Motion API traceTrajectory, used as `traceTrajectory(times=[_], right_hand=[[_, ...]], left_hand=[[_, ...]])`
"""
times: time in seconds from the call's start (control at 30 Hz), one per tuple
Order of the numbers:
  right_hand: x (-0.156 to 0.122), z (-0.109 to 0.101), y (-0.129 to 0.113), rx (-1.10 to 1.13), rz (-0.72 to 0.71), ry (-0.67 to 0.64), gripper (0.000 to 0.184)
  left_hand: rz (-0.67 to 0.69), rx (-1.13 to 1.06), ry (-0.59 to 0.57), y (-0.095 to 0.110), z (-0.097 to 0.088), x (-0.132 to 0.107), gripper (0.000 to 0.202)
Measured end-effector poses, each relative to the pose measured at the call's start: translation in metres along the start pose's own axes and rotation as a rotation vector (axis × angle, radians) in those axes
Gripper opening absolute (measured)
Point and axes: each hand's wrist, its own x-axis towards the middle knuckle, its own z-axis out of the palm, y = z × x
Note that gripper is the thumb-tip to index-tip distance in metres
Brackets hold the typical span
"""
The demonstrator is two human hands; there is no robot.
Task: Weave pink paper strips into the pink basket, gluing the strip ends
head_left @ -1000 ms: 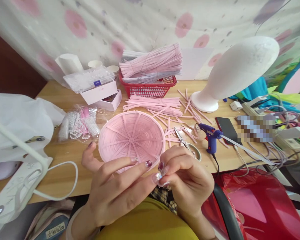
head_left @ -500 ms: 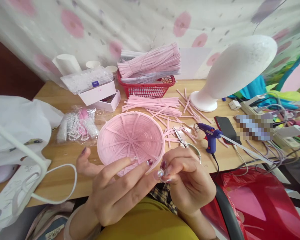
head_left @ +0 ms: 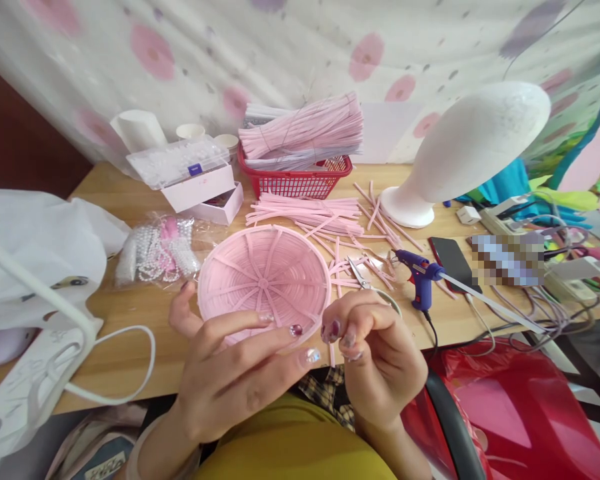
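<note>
A round pink woven basket (head_left: 265,280) is tipped toward me over the front of the wooden table (head_left: 130,313). My left hand (head_left: 230,373) holds its near rim, thumb at the left side and fingers stretched across the front. My right hand (head_left: 375,353) is curled at the basket's right rim, fingertips pinched on a thin pink strip (head_left: 331,352) that hangs down from the rim.
Loose pink strips (head_left: 310,213) lie behind the basket, with more bundled on a red basket (head_left: 295,180). Scissors (head_left: 363,277), a blue glue gun (head_left: 420,277), a phone (head_left: 453,257) and cables lie to the right. A white foam head (head_left: 470,143), a bead bag (head_left: 157,250) and small boxes (head_left: 200,187) stand around.
My right hand's fingers have curled tighter and shifted slightly up beside the rim. The left hand's fingers slid a little along the basket's front.
</note>
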Motion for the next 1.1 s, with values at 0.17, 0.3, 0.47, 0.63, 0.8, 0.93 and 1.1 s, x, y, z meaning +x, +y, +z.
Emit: traceTrajectory(times=[0.17, 0.3, 0.47, 0.63, 0.8, 0.93, 1.1], right_hand=[[-0.001, 0.002, 0.000, 0.182, 0.172, 0.048, 0.009], [-0.005, 0.003, 0.004, 0.375, 0.334, 0.017, 0.012], [-0.004, 0.004, 0.008, 0.372, 0.347, -0.038, 0.014], [-0.004, 0.006, 0.004, 0.364, 0.355, -0.129, 0.021], [-0.009, 0.006, 0.001, 0.369, 0.362, -0.331, 0.049], [-0.010, 0.006, 0.002, 0.261, 0.288, -0.391, 0.061], [-0.011, 0.006, 0.004, 0.330, 0.321, -0.224, 0.043]], left_hand=[[0.076, -0.070, 0.107, -0.010, 0.009, 0.011, 0.029], [-0.093, -0.244, 0.221, -0.005, 0.022, 0.024, 0.020], [-0.083, -0.353, 0.240, -0.001, 0.028, 0.034, 0.014], [-0.054, -0.193, 0.280, -0.009, 0.031, 0.036, 0.021], [0.138, 0.024, 0.259, -0.045, 0.031, 0.024, 0.023], [0.075, 0.070, 0.166, -0.056, 0.028, 0.025, 0.015], [-0.239, -0.002, 0.374, -0.059, 0.021, 0.022, 0.008]])
